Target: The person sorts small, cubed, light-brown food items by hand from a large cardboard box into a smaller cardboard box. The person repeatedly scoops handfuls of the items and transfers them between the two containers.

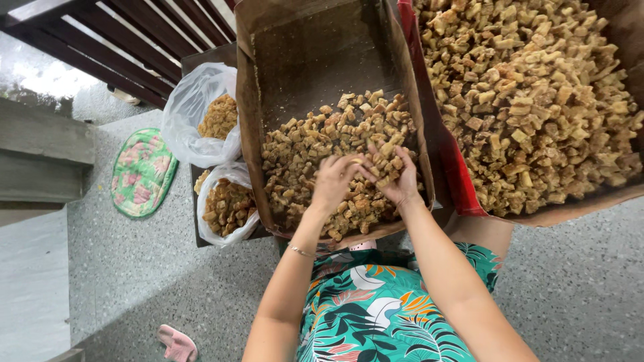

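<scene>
Two hands are working inside one cardboard box that is lying tilted toward the person. The left hand is resting palm-down on the heap of brown fried pieces in the box's lower half, its fingers curled together into the pile; whether they are clamping any piece cannot be told. The right hand is lying just beside it, nearly touching, with its fingers bent around a small cluster of pieces. A thin bracelet is sitting on the left wrist.

A second, larger box with a red edge is standing to the right, filled with far more of the same pieces. Two clear plastic bags are lying to the left, the upper bag and the lower bag, each holding a portion of pieces. One green floral mat and one pink slipper are lying on the speckled floor.
</scene>
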